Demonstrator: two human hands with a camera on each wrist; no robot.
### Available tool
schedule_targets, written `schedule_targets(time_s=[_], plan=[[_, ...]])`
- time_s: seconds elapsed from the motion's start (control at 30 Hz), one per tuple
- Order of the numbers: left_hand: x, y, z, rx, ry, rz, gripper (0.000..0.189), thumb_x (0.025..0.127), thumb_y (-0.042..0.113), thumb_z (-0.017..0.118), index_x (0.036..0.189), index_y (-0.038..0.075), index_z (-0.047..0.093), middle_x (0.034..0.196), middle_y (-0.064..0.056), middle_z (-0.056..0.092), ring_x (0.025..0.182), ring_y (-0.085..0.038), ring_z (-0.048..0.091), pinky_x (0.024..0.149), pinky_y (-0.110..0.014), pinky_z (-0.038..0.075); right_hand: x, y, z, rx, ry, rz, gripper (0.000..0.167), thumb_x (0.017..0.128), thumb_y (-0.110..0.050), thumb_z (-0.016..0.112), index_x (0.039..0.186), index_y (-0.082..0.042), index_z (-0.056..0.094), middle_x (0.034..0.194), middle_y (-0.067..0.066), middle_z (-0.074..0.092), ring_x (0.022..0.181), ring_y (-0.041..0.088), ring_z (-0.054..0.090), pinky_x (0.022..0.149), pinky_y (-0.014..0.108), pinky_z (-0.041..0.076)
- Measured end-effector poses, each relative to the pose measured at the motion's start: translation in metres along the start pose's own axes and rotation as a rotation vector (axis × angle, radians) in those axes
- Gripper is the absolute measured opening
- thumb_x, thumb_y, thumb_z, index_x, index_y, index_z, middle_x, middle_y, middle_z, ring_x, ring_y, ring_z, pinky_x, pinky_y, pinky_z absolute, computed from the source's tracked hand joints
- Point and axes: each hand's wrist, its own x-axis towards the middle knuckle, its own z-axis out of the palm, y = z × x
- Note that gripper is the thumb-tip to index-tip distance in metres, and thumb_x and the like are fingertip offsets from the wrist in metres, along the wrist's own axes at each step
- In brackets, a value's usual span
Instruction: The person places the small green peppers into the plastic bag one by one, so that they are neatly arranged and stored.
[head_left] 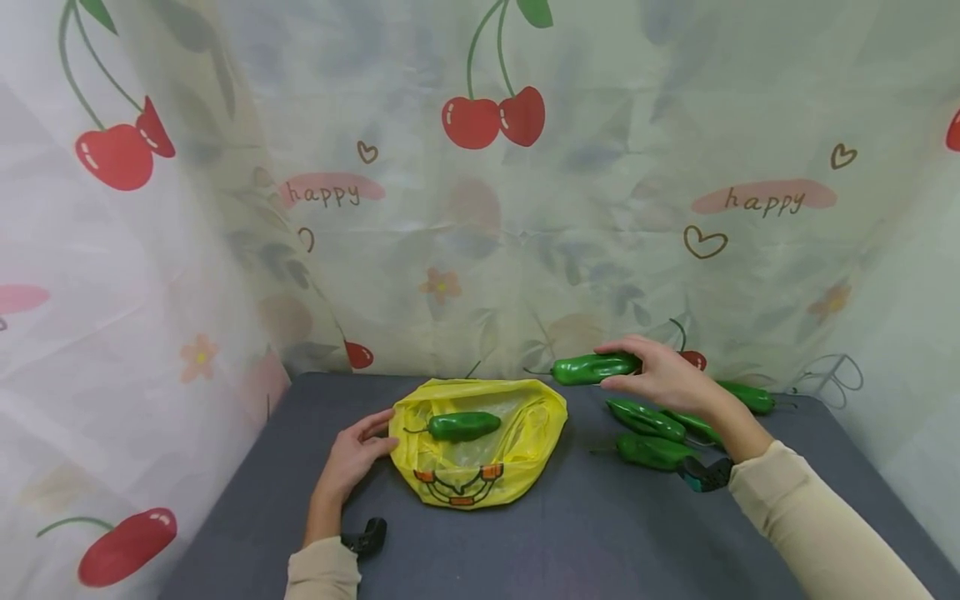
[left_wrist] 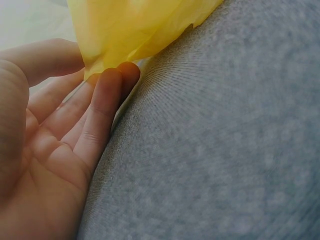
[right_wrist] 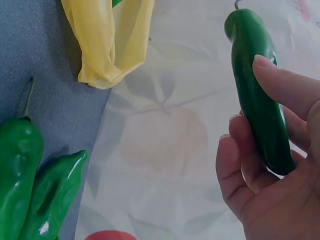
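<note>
My right hand (head_left: 660,377) holds a green pepper (head_left: 592,368) above the table, its stem pointing left. In the right wrist view the thumb lies along one side of this pepper (right_wrist: 257,95) and the fingers curl round the other. A yellow plastic bag (head_left: 517,479) sits with its mouth spread wide, and another green pepper (head_left: 463,426) lies inside it. At the bag's left edge, my left hand (head_left: 356,458) pinches the rim; the left wrist view shows the yellow film (left_wrist: 120,35) between thumb and fingertips.
Several more green peppers (head_left: 651,452) lie in a group on the right of the dark grey table (head_left: 585,542), partly hidden by my right forearm. A pale printed curtain (head_left: 517,217) hangs behind the table and along both sides.
</note>
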Motion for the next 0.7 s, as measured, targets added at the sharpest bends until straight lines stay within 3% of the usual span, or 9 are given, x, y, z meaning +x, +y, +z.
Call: schedule_targets(time_s=[0.4, 0.7], plan=[[0.001, 0.001, 0.0, -0.007, -0.01, 0.002, 0.058, 0.092, 0.028, 0.076, 0.146, 0.021, 0.057, 0.151, -0.011, 0.057, 0.136, -0.03, 0.058, 0.109, -0.045, 0.05, 0.024, -0.016, 0.011, -0.009, -0.043, -0.04, 0.052, 0.095, -0.03, 0.073, 0.143, -0.016, 0.059, 0.137, 0.01, 0.06, 0.102, 0.019, 0.06, 0.082, 0.028, 0.054], [0.001, -0.002, 0.0, -0.008, 0.005, -0.001, 0.057, 0.092, 0.024, 0.077, 0.145, 0.02, 0.058, 0.149, -0.012, 0.058, 0.135, -0.031, 0.059, 0.109, -0.047, 0.05, 0.037, -0.027, 0.016, -0.031, -0.073, -0.055, 0.051, 0.095, -0.029, 0.074, 0.142, -0.014, 0.06, 0.135, 0.01, 0.061, 0.101, 0.019, 0.06, 0.084, 0.032, 0.053]])
